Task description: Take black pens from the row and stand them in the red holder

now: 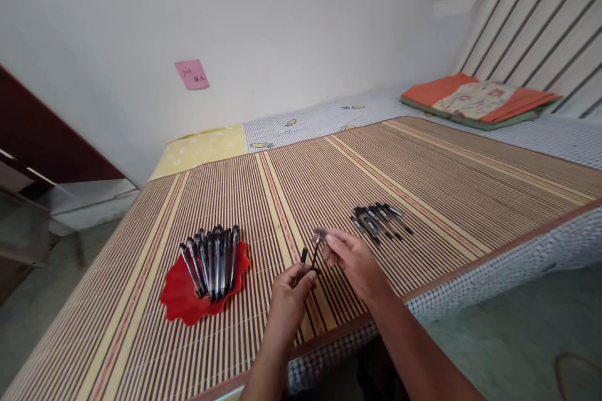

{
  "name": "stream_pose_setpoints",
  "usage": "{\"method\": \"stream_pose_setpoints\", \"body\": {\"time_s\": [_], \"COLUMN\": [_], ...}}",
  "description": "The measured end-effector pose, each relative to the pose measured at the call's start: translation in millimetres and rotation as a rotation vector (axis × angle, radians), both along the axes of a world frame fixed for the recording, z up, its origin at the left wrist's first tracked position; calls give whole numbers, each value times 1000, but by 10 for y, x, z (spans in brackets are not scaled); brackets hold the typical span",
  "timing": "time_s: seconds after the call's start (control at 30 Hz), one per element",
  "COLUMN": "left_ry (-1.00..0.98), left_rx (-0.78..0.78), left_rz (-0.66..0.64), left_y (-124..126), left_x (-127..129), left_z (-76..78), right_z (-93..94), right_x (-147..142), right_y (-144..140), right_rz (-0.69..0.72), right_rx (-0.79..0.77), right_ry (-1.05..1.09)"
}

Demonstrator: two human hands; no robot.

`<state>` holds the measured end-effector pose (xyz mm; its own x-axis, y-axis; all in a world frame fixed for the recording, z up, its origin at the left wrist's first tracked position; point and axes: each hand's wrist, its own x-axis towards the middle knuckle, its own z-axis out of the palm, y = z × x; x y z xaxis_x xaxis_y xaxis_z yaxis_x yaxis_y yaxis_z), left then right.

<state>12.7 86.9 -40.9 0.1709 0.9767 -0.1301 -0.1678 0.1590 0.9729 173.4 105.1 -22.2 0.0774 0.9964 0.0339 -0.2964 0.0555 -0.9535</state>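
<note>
Low over the striped bamboo mat [301, 194], my two hands are close together at a slim black pen part [315, 252]. My left hand [292, 285] pinches its lower end, and a short black piece like a pen cap [304, 255] sticks up from the same fingers. With thumb and fingertips closed, my right hand [350, 257] grips the upper end, where a dark, shiny tip shows. Several black-capped clear pens [216, 263] lie fanned on a red scalloped plate [183, 310] left of my hands. More black pens [379, 220] lie in a loose pile on the right.
The mat covers a bed with a checked sheet [320, 116] beneath. A folded orange and green cloth [484, 100] rests at the far right by a white slatted headboard [540, 31]. On the white wall is a pink note [192, 74]. The bed's near edge runs below my forearms.
</note>
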Motion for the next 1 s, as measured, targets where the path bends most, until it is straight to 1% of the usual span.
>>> {"method": "stream_pose_setpoints", "body": {"time_s": [0.1, 0.33, 0.43, 0.5, 0.6, 0.67, 0.73, 0.9, 1.0], "left_ry": [33, 15, 13, 27, 87, 130, 167, 259, 296], "left_rx": [18, -17, 5, 23, 40, 59, 85, 168, 192], "left_rz": [-36, -22, -30, -14, 0, -13, -35, -68, -72], "left_y": [-4, -35, -38, -40, -46, -50, -54, -59, -58], "left_x": [8, 45, 52, 45, 21, 7, 0, 11, 21], "left_z": [-7, 55, 75, 77, 71, 70, 71, 75, 74], "right_z": [-2, 38, 50, 61, 93, 126, 164, 233, 244], "right_x": [0, -11, -1, 34, 133, 211, 273, 321, 320], "right_y": [-1, -21, -12, 7, 38, 49, 48, 28, 20], "right_rz": [52, 119, 106, 49, -106, -220, -304, -413, -417], "right_rx": [-18, -46, -36, -23, 16, 53, 88, 128, 132], "right_ry": [52, 108, 99, 121, 254, 343, 385, 425, 403]}}
